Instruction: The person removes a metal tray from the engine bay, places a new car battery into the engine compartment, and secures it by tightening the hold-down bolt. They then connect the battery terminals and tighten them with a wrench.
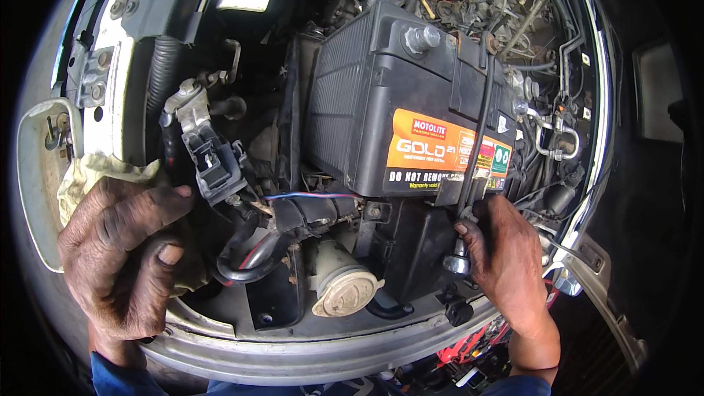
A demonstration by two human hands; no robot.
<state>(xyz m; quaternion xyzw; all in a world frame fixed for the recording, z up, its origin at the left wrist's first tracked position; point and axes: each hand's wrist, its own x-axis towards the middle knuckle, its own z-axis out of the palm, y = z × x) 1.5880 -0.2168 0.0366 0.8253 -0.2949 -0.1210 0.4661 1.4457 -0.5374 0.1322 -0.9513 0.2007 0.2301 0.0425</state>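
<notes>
Head view: seemingly working the hold-down rod (484,95) over the central black battery (425,95), with right hand (508,253) clamped on a chrome-ended tool (457,262), left hand (117,253) empty, fingers apart, probably calling next for steady turning.

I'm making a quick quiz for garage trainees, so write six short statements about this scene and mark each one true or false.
1. The left hand is gripping a wrench. False: its thumb and index finger are apart, with no tool between them.
2. A dark bar runs across the battery, over part of its orange label. True.
3. The metal clamp is fastened onto a battery post. False: it sits apart, to the left of the battery.
4. The right hand has its thumb at a shiny-ended metal piece. True.
5. The round cap is bright red. False: it is pale beige.
6. A pale cloth lies near the left hand. True.
</notes>
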